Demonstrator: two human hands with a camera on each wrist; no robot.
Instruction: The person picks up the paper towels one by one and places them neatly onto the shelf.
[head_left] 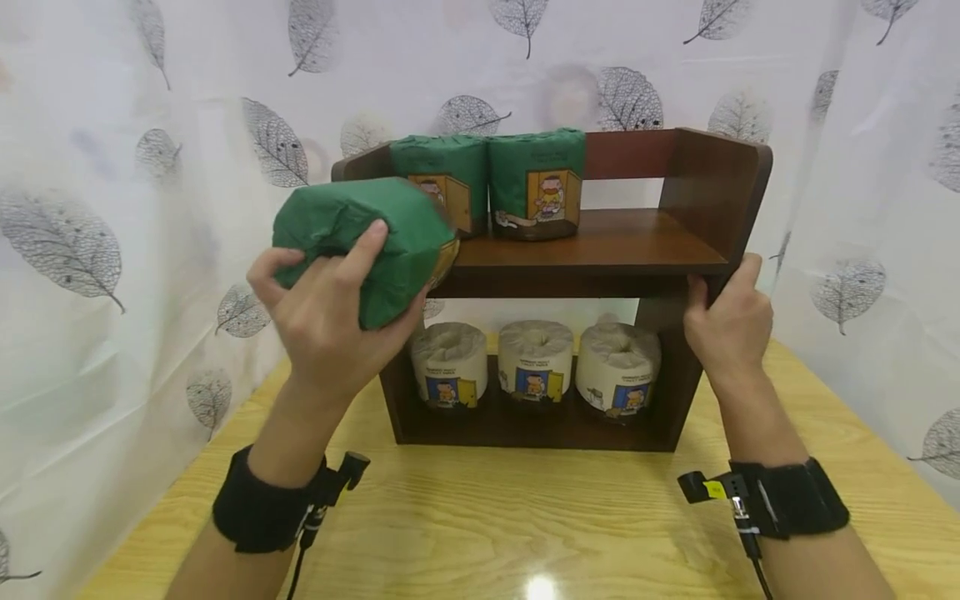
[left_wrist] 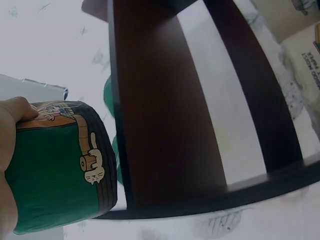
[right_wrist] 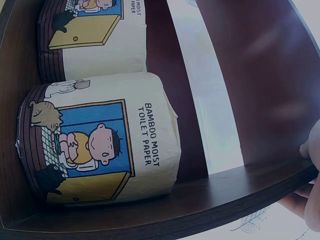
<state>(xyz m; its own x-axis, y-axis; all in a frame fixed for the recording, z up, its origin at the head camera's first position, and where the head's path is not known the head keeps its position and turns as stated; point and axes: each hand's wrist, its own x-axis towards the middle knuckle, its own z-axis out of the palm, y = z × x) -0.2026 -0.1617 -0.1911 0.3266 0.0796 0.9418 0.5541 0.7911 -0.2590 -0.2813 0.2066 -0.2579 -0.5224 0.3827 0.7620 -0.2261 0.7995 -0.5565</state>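
In the head view my left hand (head_left: 330, 312) grips a green-wrapped toilet paper roll (head_left: 401, 221), tilted in front of the left end of a dark wooden two-tier shelf (head_left: 577, 279). The left wrist view shows this roll's side with a printed white cat, my thumb on its wrapper. My right hand (head_left: 731, 321) holds the shelf's right side panel just below the upper board, thumb on the inner side and fingers outside. Two green toilet paper rolls (head_left: 536, 187) stand upright on the upper board, the left one partly hidden behind the held roll.
Three cream-wrapped toilet paper rolls (head_left: 535, 362) stand in a row on the lower tier. The shelf rests on a light wooden table (head_left: 480, 517). Behind it hangs a white leaf-patterned curtain (head_left: 187, 125). Both wrists wear black straps with cabled cameras.
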